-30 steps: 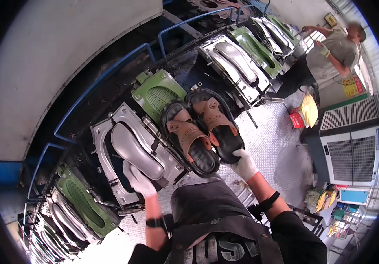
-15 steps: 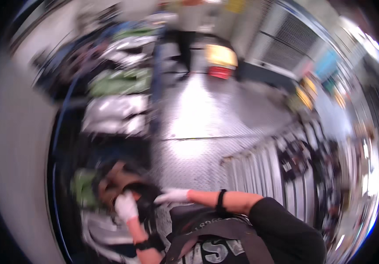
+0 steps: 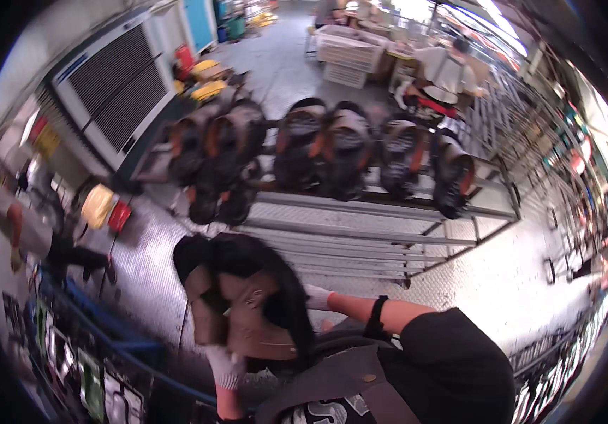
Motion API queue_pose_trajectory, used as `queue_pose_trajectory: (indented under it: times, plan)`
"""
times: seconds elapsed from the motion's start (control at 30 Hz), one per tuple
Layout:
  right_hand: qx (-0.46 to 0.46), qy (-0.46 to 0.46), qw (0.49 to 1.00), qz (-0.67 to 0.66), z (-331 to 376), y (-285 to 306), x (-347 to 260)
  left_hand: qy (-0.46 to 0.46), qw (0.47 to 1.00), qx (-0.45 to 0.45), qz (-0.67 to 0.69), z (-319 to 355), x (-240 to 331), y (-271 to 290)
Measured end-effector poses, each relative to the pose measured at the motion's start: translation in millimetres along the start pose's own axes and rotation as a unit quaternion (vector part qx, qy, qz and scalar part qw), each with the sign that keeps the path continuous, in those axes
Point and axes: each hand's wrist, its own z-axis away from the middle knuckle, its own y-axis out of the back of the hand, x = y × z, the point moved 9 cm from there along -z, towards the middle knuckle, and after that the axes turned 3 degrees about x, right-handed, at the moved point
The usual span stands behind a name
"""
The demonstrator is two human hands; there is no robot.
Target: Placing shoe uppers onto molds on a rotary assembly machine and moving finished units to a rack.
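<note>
A pair of brown and black shoes [image 3: 251, 314] is held up in front of my body, side by side, with dark collars facing away from me. My left hand [image 3: 226, 367], in a white glove, grips the shoes at their near brown end. On their right side is my right hand [image 3: 317, 297], also gloved in white; it holds the black part, and its fingers are partly hidden behind it. Beyond the pair, a metal rack [image 3: 360, 230] carries a row of black shoes with orange and brown parts [image 3: 346, 152] on its top rails.
A blue-railed line [image 3: 113, 346] with green and silver molds [image 3: 91, 374] runs at lower left. A co-worker [image 3: 25, 226] stands at the left near a yellow and red container [image 3: 105, 207]. White crates [image 3: 350, 49] and a seated person [image 3: 445, 74] are farther back.
My view has swung right, from the line of molds to the rack. The brown and black shoes have come up off the line in my hands.
</note>
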Motion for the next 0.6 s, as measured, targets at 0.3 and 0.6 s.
queue_pose_trajectory:
  times: [0.3,0.6]
  plan:
    - [0.431,0.003,0.673,-0.601,247,136,139,-0.342,0.832,-0.430,0.077,-33,249,-200]
    - [0.515,-0.127,0.684,-0.500,355,164,175,-0.210,0.932,-0.294,-0.013,-140,146,-305]
